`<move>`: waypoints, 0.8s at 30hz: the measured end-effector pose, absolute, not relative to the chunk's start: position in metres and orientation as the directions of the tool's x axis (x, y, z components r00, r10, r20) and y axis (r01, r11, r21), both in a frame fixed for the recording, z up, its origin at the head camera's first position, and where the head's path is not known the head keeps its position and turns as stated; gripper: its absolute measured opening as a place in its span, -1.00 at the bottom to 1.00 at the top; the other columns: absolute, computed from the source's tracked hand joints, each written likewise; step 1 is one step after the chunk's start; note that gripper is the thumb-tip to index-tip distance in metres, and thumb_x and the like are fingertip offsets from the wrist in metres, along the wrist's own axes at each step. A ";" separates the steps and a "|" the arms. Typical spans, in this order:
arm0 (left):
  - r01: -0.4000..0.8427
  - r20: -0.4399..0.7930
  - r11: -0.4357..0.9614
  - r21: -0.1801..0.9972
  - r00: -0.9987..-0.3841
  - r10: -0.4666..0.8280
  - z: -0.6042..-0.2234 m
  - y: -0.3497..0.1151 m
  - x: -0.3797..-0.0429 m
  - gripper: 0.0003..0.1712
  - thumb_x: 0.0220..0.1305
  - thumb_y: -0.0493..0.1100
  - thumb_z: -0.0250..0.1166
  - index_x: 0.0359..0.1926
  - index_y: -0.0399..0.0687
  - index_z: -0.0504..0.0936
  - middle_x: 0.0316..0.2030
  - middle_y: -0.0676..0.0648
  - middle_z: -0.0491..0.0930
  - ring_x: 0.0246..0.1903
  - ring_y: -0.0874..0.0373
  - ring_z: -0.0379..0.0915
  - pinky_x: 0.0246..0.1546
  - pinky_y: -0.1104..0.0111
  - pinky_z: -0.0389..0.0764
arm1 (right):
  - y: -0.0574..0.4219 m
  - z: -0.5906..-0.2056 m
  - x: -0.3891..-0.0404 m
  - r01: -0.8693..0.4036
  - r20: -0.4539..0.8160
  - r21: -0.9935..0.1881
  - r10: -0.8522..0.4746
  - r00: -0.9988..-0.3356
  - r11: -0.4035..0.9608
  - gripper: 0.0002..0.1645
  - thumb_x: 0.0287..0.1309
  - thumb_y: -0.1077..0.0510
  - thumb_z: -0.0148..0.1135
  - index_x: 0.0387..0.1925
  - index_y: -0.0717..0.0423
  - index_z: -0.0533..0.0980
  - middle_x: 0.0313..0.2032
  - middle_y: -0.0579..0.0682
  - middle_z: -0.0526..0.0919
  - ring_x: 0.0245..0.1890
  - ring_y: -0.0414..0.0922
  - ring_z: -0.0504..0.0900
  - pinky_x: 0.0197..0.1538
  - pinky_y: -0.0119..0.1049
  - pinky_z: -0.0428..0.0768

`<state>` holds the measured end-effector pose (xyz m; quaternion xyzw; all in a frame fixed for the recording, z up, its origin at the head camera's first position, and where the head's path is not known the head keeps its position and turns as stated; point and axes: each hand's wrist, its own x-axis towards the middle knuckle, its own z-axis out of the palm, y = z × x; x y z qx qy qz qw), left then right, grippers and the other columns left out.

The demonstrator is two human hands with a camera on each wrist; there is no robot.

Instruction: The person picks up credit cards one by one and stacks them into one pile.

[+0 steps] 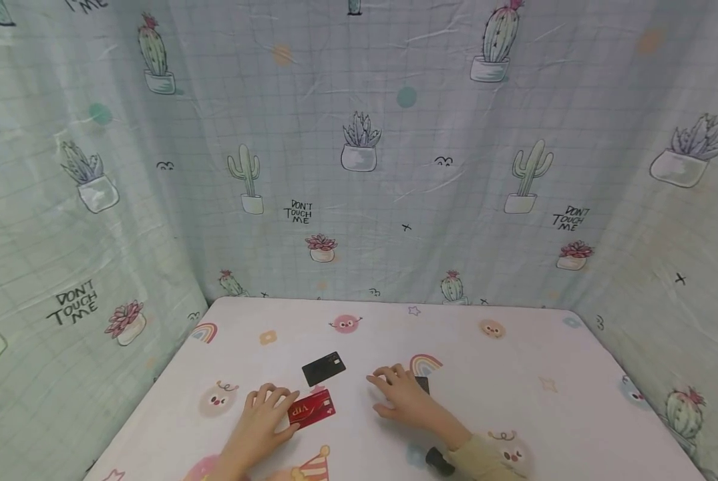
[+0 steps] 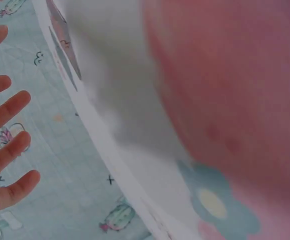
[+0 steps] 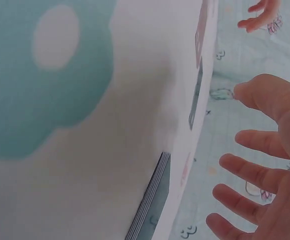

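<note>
A red card (image 1: 312, 409) marked VIP lies flat on the table, with a black card (image 1: 324, 369) just beyond it. My left hand (image 1: 262, 422) is at the red card's left end, its fingertips and thumb overlapping that edge in the head view. In the left wrist view the fingers (image 2: 7, 114) are spread and slightly bent, with nothing between them. Over the table to the right, my right hand (image 1: 403, 399) has relaxed, parted fingers and holds nothing. A stack of dark cards (image 3: 152, 200) lies beside it, partly hidden behind the hand in the head view (image 1: 422, 384).
The white table cover (image 1: 491, 374) carries printed cartoon faces, rainbows and stars. Pale green cactus-print cloth (image 1: 407, 200) hangs behind the table and along both sides. A small black object (image 1: 439, 461) sits at the right wrist by the sleeve (image 1: 481, 457).
</note>
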<state>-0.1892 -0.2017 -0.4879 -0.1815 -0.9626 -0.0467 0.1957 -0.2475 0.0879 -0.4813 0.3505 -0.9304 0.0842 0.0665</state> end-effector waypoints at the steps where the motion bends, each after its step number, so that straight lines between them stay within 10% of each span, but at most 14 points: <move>1: 0.366 0.384 0.931 0.016 -0.862 0.332 -0.488 -0.204 -0.189 -0.42 -0.18 0.10 0.38 -0.05 0.05 0.53 -0.23 0.05 0.50 -0.15 0.07 0.28 -0.10 0.08 0.28 | 0.086 -0.482 -0.248 -0.662 0.180 -0.105 -0.641 -0.747 0.742 -0.39 0.05 -0.09 0.14 0.15 -0.03 0.32 0.03 -0.07 0.41 -0.08 -0.13 0.33 -0.06 -0.15 0.40; 24: 0.389 0.302 0.919 -0.066 -0.870 0.391 -0.495 -0.228 -0.192 -0.39 -0.16 0.19 0.32 -0.07 -0.01 0.54 -0.27 0.06 0.46 -0.17 0.10 0.26 -0.14 0.12 0.27 | 0.050 -0.493 -0.255 -0.725 0.137 -0.065 -0.714 -0.687 0.686 -0.37 0.01 -0.14 0.18 0.14 -0.09 0.33 0.04 -0.14 0.42 -0.04 -0.16 0.32 -0.01 -0.15 0.39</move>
